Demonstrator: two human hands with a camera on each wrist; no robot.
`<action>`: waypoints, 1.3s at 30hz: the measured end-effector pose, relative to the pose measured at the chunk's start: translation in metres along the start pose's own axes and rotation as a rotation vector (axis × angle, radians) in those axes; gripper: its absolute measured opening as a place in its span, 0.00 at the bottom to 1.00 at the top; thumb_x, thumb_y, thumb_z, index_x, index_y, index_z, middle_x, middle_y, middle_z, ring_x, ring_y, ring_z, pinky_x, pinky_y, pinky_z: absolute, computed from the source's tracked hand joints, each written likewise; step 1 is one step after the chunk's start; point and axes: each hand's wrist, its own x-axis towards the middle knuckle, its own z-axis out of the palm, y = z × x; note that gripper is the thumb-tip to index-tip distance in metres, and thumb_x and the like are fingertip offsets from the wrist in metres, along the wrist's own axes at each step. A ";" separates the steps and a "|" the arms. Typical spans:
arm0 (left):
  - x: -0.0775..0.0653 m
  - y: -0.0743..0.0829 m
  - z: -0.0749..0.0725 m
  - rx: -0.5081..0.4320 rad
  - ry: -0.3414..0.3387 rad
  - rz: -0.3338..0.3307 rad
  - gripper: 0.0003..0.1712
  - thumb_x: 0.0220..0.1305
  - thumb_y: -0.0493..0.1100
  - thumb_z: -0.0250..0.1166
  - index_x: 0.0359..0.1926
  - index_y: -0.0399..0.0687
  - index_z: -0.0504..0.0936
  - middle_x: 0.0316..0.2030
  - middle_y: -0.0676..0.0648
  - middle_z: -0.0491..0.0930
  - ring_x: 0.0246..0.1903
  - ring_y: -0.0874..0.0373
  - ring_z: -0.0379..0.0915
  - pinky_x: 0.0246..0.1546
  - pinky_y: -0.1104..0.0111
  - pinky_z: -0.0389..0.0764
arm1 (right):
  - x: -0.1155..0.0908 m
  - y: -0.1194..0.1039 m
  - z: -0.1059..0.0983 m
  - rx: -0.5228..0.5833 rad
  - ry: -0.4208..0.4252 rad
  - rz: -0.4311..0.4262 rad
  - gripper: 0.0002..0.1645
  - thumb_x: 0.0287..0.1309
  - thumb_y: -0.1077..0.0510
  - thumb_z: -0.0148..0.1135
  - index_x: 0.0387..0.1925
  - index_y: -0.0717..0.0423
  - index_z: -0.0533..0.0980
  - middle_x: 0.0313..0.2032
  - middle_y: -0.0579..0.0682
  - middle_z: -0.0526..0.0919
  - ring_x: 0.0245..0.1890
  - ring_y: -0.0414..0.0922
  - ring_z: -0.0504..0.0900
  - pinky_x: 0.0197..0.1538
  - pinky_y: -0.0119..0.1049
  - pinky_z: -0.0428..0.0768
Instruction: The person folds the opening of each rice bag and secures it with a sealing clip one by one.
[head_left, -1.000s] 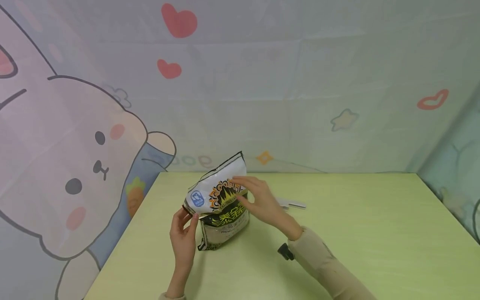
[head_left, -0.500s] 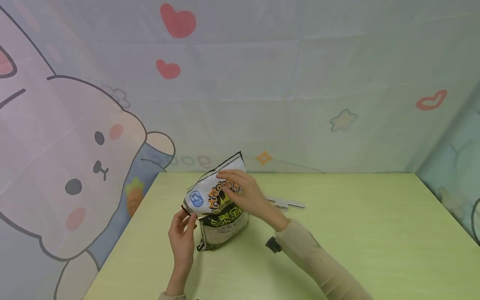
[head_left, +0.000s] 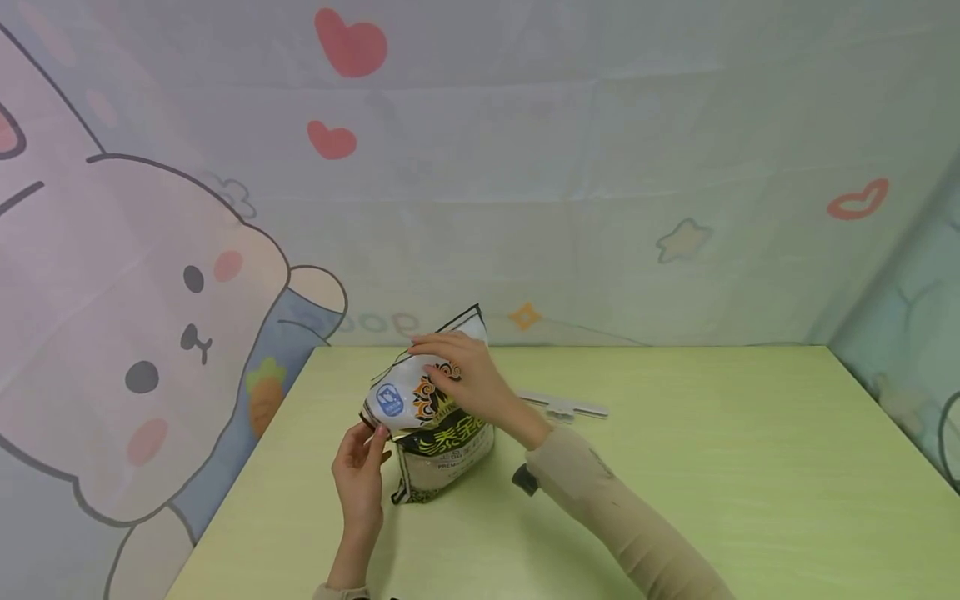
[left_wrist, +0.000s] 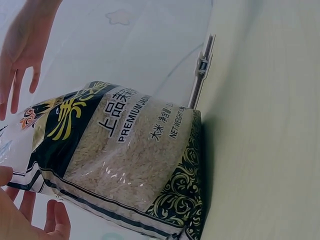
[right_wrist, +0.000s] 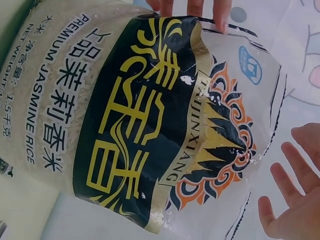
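Observation:
A bag of jasmine rice (head_left: 446, 462) stands on the table, its white upper part leaning left and its clear lower part showing the grains. My left hand (head_left: 358, 479) pinches the bag's upper left edge, thumb in front and fingers behind, as the left wrist view shows beside the printed rice bag (left_wrist: 125, 155). My right hand (head_left: 472, 375) is before the bag's white top in the head view, fingers extended. In the right wrist view that right hand (right_wrist: 295, 195) appears apart from the bag's top edge, with loosely bent fingers.
A long whitish bar-shaped clip (head_left: 566, 407) lies on the pale green table (head_left: 712, 467), behind and right of the bag. At the table's back edge hangs a printed cloth (head_left: 600, 208) with a cartoon rabbit and hearts.
My right hand has slid left across the front of the bag's top, uncovering more of the clip behind. The left hand keeps its pinch on the edge, and the bag stays nearly in place.

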 end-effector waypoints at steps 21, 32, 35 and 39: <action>-0.001 0.000 0.006 -0.060 0.042 0.013 0.05 0.59 0.37 0.59 0.37 0.45 0.76 0.30 0.62 0.75 0.32 0.70 0.74 0.30 0.77 0.76 | 0.009 0.004 0.022 -0.095 -0.045 0.045 0.14 0.56 0.58 0.57 0.45 0.47 0.77 0.50 0.45 0.78 0.54 0.42 0.71 0.55 0.55 0.57; 0.001 -0.004 0.009 -0.034 0.078 0.111 0.12 0.55 0.39 0.62 0.36 0.32 0.77 0.25 0.61 0.76 0.28 0.70 0.72 0.29 0.79 0.74 | 0.013 0.001 0.027 -0.151 -0.040 0.020 0.11 0.55 0.60 0.57 0.40 0.44 0.79 0.43 0.42 0.80 0.50 0.40 0.72 0.53 0.55 0.58; 0.002 -0.004 0.009 -0.035 0.091 0.144 0.12 0.55 0.38 0.63 0.35 0.30 0.76 0.23 0.61 0.76 0.26 0.71 0.72 0.28 0.79 0.74 | 0.013 0.001 0.028 -0.141 -0.036 0.024 0.10 0.56 0.61 0.57 0.38 0.44 0.79 0.41 0.42 0.80 0.49 0.40 0.73 0.53 0.55 0.58; 0.002 -0.005 0.009 -0.045 0.094 0.176 0.12 0.55 0.38 0.63 0.34 0.28 0.77 0.22 0.61 0.76 0.25 0.72 0.73 0.27 0.80 0.74 | 0.015 0.001 0.029 -0.143 -0.034 0.028 0.10 0.56 0.60 0.57 0.37 0.44 0.79 0.39 0.42 0.80 0.48 0.39 0.72 0.53 0.55 0.58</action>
